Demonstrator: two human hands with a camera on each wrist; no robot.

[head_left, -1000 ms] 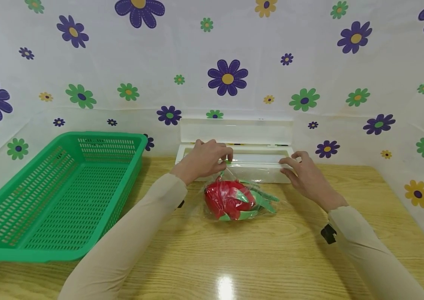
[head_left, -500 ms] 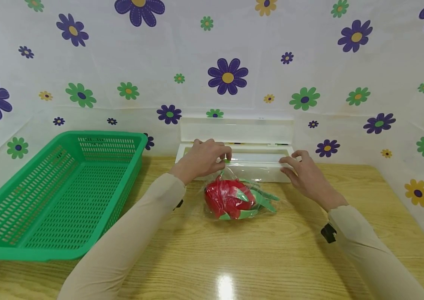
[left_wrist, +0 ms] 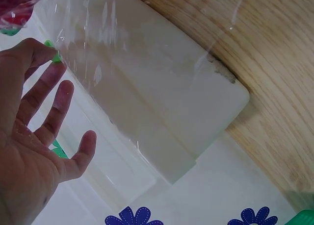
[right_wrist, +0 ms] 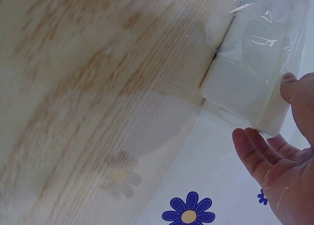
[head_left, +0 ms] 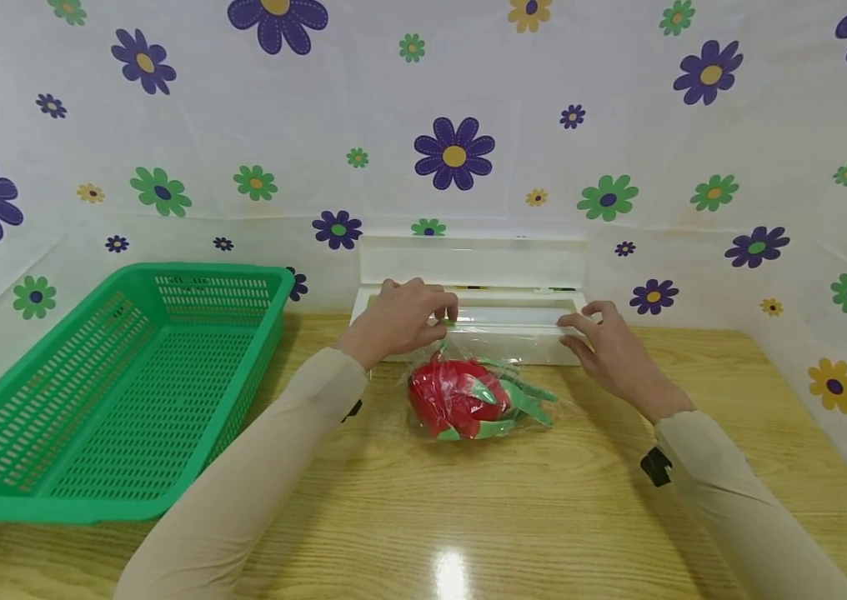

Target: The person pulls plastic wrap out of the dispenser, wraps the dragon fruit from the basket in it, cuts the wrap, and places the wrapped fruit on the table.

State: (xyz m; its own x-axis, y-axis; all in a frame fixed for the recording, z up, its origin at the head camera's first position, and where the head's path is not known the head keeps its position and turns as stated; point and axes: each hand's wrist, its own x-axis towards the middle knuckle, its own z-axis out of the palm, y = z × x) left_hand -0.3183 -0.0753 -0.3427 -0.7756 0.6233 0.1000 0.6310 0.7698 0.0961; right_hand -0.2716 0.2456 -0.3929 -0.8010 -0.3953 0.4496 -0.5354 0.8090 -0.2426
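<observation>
A white cling film dispenser lies along the back of the table, its lid raised and a roll of film inside. My left hand pinches a small green slide cutter on the dispenser's front edge between thumb and index finger, the other fingers spread. At the dispenser's right end, my right hand grips the corner, thumb in front and fingers over the top; the right wrist view shows the thumb against it. A dragon fruit, red with green tips, lies before it under clear film.
A green plastic basket with slotted walls stands on the left of the wooden table. Behind the dispenser hangs a white flower-print cloth. Loose film hangs over the dispenser's front down to the fruit.
My left hand has slid slightly left along the dispenser's edge with the green cutter. The right hand, the dispenser and the dragon fruit have stayed put.
</observation>
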